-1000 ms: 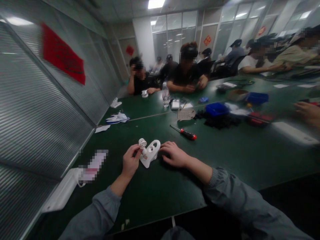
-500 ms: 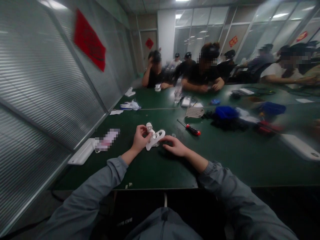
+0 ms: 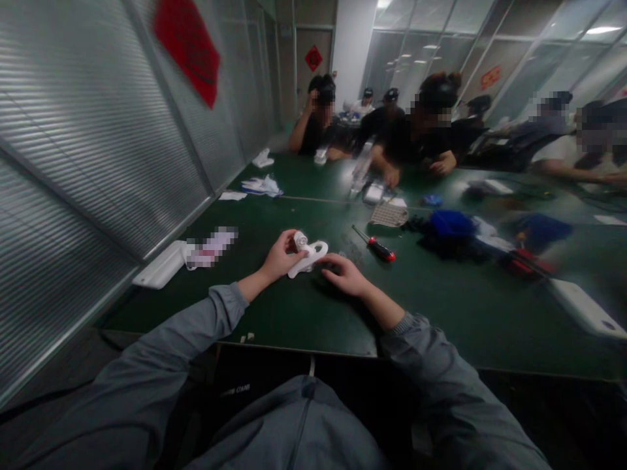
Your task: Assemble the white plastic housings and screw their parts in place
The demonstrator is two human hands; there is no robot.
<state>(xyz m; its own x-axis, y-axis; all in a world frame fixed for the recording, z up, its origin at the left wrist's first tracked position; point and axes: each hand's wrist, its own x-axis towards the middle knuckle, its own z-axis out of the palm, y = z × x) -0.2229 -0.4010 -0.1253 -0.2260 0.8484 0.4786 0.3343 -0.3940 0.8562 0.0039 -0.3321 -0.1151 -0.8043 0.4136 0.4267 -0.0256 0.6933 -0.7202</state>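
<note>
- The view has pulled back since a second ago and a grey jacket now fills the bottom. The white plastic bracket (image 3: 309, 256), which stood propped up then, now lies lower against the green table (image 3: 441, 300).
- The left hand (image 3: 280, 258) has its fingertips pressed together around the round knob (image 3: 300, 240) at the bracket's near-left end.
- The right hand (image 3: 347, 275) rests on the table with its forefinger tip at the looped end. Whether the thumb pinches there too, I cannot tell.
- The bracket looks light, stiff and smooth, likely a bit slippery. The loop and the flat edges look like the safest places to hold it.
- Its long axis runs from left hand to right hand, with the loop aimed roughly toward the red-handled screwdriver (image 3: 377, 245), which lies well apart.
</note>
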